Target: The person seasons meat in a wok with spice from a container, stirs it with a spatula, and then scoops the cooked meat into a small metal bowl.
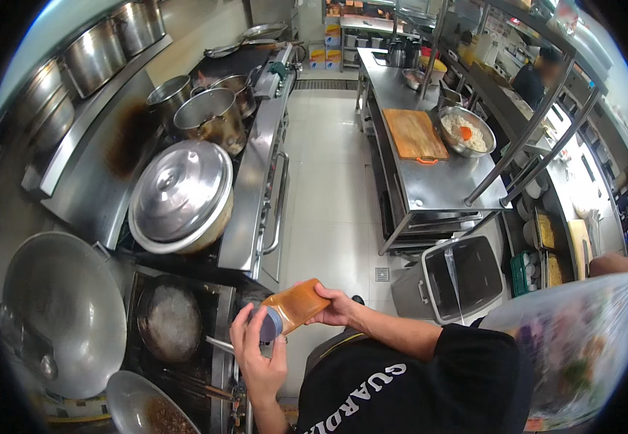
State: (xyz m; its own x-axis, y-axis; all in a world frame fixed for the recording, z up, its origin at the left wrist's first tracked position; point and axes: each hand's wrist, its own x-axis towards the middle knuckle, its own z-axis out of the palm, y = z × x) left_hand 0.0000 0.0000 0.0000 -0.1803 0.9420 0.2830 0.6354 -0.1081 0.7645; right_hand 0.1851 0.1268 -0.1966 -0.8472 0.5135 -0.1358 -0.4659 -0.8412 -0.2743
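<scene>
A: What's around the work, biggest first?
B: A steel cooking range point(238, 242) up the left side, and a steel worktop point(440, 190) across the aisle on the right. Then a wide wok point(61, 304) near the left edge, a lidded pot point(184, 192) on the range, and an open grey bin point(408, 298) by the worktop's near end.
A: And the step in hand?
B: I'd judge it's lid work on 1 spice jar point(298, 300), see-through with orange-brown contents. The lid point(270, 324), grey-blue, looks to be on; loosening or tightening, I can't tell. Either twist would call for the right hand point(337, 307) to steady the body while the left hand point(260, 358) turns. A slack right grip could let the jar spin.
A: Where does the jar sit in the grip?
B: Between the 2 hands, up off every surface, in front of the person's dark shirt point(430, 383). It's tilted, lid end to the lower left, base end to the upper right. The right hand is wrapped about the base end, thumb on the near side. The left hand has its fingers and thumb around the lid, clear of most of the body.
</scene>
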